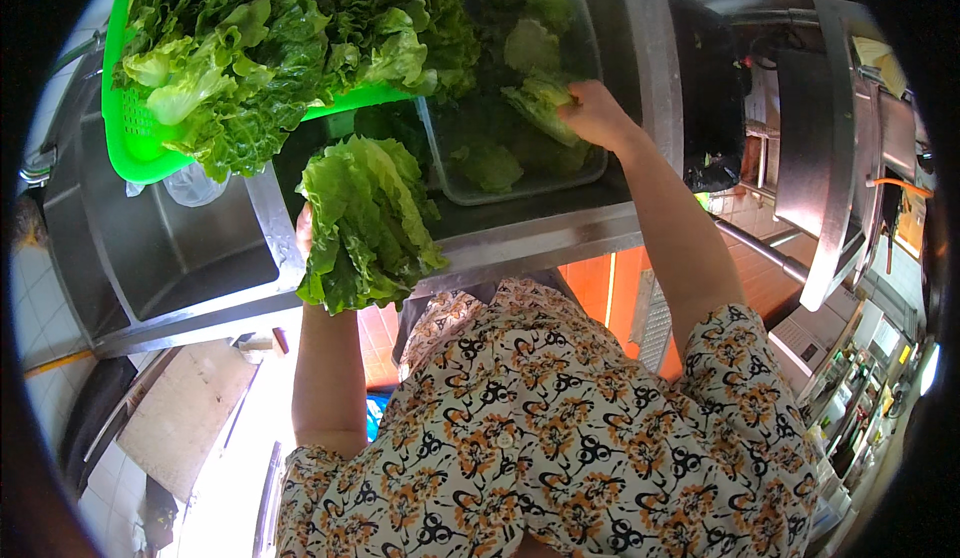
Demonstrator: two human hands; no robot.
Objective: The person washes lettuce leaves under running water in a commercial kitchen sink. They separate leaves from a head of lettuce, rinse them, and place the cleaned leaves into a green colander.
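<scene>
My left hand (304, 229) is wrapped around a bunch of lettuce leaves (364, 231), which hides most of the fingers. The bunch hangs over the front rim of the steel sink. On the right, my right hand (596, 115) grips a lettuce leaf (544, 104) between thumb and fingers, over a clear plastic tub (480, 199). Inside the tub, other leaves (487, 169) lie in what looks like water. A bright green plastic basket (135, 159) heaped with lettuce (292, 40) stands at the upper left, behind the bunch in my left hand.
Left of the tub is another steel sink basin (191, 250), with a clear plastic bag or container (196, 185) under the basket's edge. The sink's steel front rim (540, 241) runs between my body and the tub. A dark bag (705, 92) stands beyond the sink's right edge.
</scene>
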